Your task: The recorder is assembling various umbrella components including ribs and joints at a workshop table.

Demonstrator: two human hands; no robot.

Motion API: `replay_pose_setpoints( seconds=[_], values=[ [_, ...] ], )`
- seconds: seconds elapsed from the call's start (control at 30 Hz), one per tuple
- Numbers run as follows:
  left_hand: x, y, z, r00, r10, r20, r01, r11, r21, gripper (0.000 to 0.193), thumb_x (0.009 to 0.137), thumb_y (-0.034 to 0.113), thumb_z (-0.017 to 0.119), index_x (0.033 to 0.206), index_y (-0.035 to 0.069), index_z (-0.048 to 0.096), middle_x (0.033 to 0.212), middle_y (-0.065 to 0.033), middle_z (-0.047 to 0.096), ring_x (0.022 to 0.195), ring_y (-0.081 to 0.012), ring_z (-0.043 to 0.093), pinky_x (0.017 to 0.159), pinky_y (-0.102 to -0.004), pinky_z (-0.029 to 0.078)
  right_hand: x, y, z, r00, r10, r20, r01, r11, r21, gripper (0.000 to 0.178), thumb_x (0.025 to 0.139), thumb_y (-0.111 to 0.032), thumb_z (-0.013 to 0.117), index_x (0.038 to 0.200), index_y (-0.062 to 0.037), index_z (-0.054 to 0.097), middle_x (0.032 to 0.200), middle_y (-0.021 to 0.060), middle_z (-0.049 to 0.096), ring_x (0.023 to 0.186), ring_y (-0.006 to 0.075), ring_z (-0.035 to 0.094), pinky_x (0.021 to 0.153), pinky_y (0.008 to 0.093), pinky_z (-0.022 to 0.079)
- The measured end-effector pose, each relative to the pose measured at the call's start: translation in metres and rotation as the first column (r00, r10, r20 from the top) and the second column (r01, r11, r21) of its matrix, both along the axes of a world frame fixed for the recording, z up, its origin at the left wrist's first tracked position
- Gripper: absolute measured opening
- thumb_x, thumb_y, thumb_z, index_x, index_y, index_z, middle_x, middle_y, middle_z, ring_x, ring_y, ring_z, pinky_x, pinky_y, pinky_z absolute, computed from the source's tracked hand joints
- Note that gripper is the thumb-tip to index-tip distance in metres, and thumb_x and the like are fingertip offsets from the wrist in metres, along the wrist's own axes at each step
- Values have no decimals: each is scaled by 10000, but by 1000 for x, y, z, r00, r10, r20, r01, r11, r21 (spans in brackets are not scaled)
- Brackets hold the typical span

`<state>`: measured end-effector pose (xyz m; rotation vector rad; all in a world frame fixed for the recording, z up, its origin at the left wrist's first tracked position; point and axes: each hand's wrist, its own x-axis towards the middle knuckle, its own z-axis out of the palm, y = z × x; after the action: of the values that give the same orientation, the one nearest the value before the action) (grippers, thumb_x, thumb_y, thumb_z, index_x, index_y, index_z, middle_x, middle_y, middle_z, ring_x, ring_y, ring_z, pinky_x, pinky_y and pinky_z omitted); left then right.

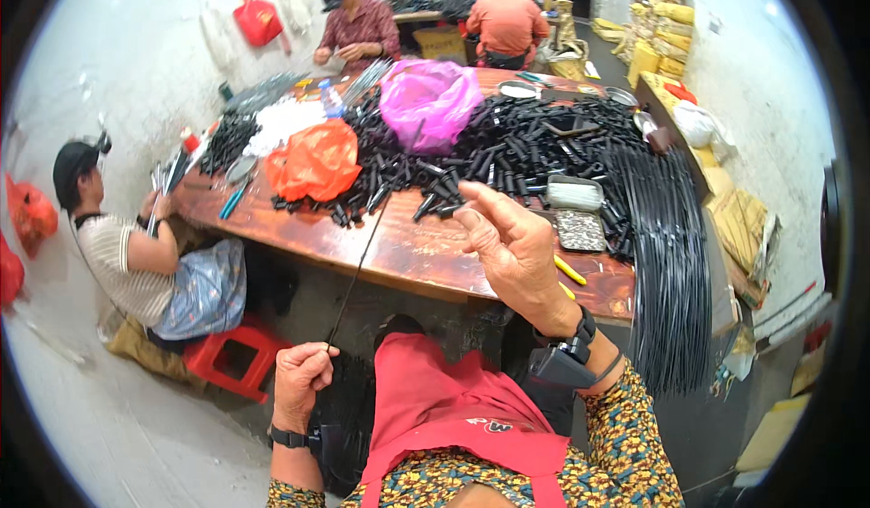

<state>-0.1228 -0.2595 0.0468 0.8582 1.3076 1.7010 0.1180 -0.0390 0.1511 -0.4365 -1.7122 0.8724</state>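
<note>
My left hand [304, 377] is closed around the lower end of a thin black rod [354, 277]. The rod slants up and away past the table's front edge. My right hand [517, 259] is raised over the front of the table, with thumb and fingers stretched out toward the left and nothing visible between them. Behind it lies a wide heap of short black tubes [517, 159]. A clear lidded box [575, 193] and a metal tray of small pieces [580, 232] are just beyond my right wrist. Yellow-handled pliers [569, 268] lie partly hidden behind that wrist.
On the wooden table [426, 259] sit an orange bag [313, 162] and a pink bag [430, 100]. A bundle of long black rods [671, 281] hangs over its right front edge. A person [127, 245] sits at the left near a red stool [237, 354]; others work farther back.
</note>
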Motion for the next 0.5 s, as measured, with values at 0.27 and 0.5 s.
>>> replay_pose_setpoints(
  seconds=[0.27, 0.5],
  values=[
    [52, 31, 19, 988, -146, -43, 144, 989, -46, 108, 831, 26, 646, 906, -26, 704, 692, -91, 658, 485, -76, 515, 404, -183, 313, 62, 24, 29, 951, 191, -241, -255, 928, -270, 485, 953, -192, 567, 1341, 61, 424, 949, 134, 664, 636, 98, 632, 472, 179, 476],
    [66, 60, 24, 941, -311, -132, 290, 944, -158, 141, 860, 75, 628, 892, -46, 693, 570, -41, 563, 459, -65, 457, 408, -195, 279, 95, 42, 24, 947, 116, -299, -211, 927, -309, 298, 969, -207, 538, 1133, 37, 586, 799, 76, 659, 576, 101, 632, 435, 194, 463]
  ],
)
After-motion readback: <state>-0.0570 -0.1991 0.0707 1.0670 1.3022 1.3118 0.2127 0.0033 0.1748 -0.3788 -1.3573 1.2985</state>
